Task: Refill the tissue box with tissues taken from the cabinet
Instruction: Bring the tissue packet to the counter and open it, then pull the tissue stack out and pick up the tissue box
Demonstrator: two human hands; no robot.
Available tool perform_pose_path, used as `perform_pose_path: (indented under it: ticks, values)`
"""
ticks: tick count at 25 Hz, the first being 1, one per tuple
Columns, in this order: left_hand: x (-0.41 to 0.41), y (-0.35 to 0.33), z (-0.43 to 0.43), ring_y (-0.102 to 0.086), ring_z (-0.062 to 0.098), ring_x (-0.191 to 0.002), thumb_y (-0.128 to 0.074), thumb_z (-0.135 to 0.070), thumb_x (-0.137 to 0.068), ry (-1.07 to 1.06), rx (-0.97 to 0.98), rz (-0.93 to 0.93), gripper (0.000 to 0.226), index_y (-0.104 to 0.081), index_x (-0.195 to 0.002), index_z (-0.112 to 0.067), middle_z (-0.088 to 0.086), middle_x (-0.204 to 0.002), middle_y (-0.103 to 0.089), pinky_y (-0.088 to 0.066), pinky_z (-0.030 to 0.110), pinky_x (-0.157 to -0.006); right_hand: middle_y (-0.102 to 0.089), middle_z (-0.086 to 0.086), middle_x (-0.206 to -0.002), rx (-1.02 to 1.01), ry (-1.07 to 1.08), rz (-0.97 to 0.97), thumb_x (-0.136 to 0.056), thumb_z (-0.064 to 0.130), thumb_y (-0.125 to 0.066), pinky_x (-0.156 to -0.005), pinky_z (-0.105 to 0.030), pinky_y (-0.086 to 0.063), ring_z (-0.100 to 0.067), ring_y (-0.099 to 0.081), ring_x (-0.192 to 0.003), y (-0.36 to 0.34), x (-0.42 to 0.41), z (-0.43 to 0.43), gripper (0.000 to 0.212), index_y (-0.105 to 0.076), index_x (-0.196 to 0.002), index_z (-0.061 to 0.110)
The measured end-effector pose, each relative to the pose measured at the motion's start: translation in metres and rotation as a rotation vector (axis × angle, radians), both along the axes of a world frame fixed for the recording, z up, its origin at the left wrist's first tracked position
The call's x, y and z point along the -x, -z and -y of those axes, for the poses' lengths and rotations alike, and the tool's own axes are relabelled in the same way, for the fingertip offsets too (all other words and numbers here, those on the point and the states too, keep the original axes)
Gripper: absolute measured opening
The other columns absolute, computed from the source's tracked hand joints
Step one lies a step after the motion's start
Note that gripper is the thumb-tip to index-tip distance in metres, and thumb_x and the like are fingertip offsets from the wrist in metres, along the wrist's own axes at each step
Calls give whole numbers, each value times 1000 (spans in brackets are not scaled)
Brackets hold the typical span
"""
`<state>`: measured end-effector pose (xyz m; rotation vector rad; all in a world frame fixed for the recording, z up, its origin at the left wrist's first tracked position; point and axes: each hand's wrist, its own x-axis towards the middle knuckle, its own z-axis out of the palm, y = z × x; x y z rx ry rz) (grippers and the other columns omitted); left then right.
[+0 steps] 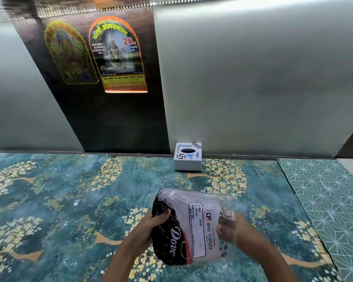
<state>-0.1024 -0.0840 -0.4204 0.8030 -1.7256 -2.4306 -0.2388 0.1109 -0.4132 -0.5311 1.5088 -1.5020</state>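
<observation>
Surface: table (49, 200) across the lower half of the frame, covered in a teal sheet printed with yellow-white blossom clusters and tan branches. At the right edge, a second covering (330, 200), green with a white geometric line pattern.

Backdrop: grey-silver panels (253, 78) fill the upper frame. Between them, a dark panel (120, 123) carrying two arched stickers (116, 55), upper left of centre.

Item 1: tissue box (188, 156), white cube, oval top opening, decals including "Dart"; stands at the table's far edge against the grey panel, centre-right.

Item 2: tissue pack (194, 226), clear plastic wrap, printed "Dove" and "BIG TISSUES"; lower centre, held above the table, well apart from the box.

Left hand (153, 222): fingers curled closed on the pack's dark left end.

Right hand (232, 231): fingers closed on the pack's right end, partly veiled by loose plastic.
</observation>
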Motion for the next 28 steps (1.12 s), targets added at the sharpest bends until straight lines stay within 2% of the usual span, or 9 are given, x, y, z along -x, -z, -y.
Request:
perform_pose_path:
  ticks: [4, 8, 10, 12, 14, 18, 21, 24, 28]
  values:
    - [0, 2, -3, -66, 25, -80, -81, -40, -51, 38, 14, 12, 66, -58, -102, -5, 13, -91, -66, -55, 32, -74, -76, -7, -90, -3, -41, 50, -43, 26, -82, -61, -25, -56, -21, -72, -81, 10, -10, 5, 79, -49, -113, 11]
    - [3, 2, -5, -67, 18, -60, -69, -29, -66, 2, 29, 73, 30, -61, -86, -9, 2, -63, -71, -53, 33, -64, -74, -2, -66, 67, 38, 124, -48, 23, -83, -52, -20, -53, -11, -68, -61, 5, -27, 13, 55, -55, -92, 7]
    - [2, 3, 0, -66, 17, -57, -65, -29, -62, -23, 53, 85, 29, -60, -81, -8, 1, -59, -70, -52, 32, -62, -70, -6, -91, 45, 169, 56, -67, 15, -75, -58, -17, -50, -11, -62, -74, 7, -30, 17, 58, -47, -116, 2]
    - [4, 5, 10, -66, 19, -57, -66, -26, -67, -85, 84, 97, 24, -59, -79, -6, 3, -58, -69, -53, 31, -59, -57, -14, -117, -1, 362, 51, -73, 2, -64, -66, -32, -55, -24, -59, -87, 16, -23, 18, 68, -33, -134, 5]
    - [7, 12, 25, -65, 26, -61, -65, -20, -77, -199, 75, 136, 17, -57, -81, -5, 8, -63, -69, -54, 32, -59, -60, -17, -107, -6, 540, 103, -69, 0, -67, -59, -39, -60, -33, -61, -85, 18, -8, 14, 60, -43, -124, 2]
    - [13, 52, 60, -66, 33, -76, -65, -22, -81, -330, 121, 283, 20, -59, -84, -3, 19, -78, -68, -56, 48, -76, -66, -11, -95, 86, 910, 34, -75, -1, -64, -46, -22, -56, -31, -63, -82, 10, 34, -7, 36, -51, -107, 7]
    - [23, 86, 64, -66, 33, -74, -69, -23, -78, -300, 172, 416, 30, -64, -90, 5, 19, -76, -69, -55, 49, -81, -76, 1, -69, 220, 838, 176, -80, 0, -57, -49, -29, -59, -18, -70, -62, 13, 42, 3, 16, -58, -96, 5]
    - [43, 102, 52, -66, 27, -80, -69, -24, -78, -231, 191, 418, 31, -64, -98, -1, 14, -84, -70, -53, 35, -74, -76, -10, -72, 133, 648, 362, -81, -1, -55, -53, -34, -60, -24, -71, -63, 39, 31, 37, 12, -60, -92, -1]
    - [64, 97, 48, -58, 27, -103, -60, -33, -85, -114, 291, 367, 38, -51, -112, -8, 15, -112, -60, -44, 31, -74, -68, -24, -104, -304, 489, 55, -74, 3, -70, -60, -34, -56, -26, -64, -76, 92, 28, 64, 26, -60, -97, -2]
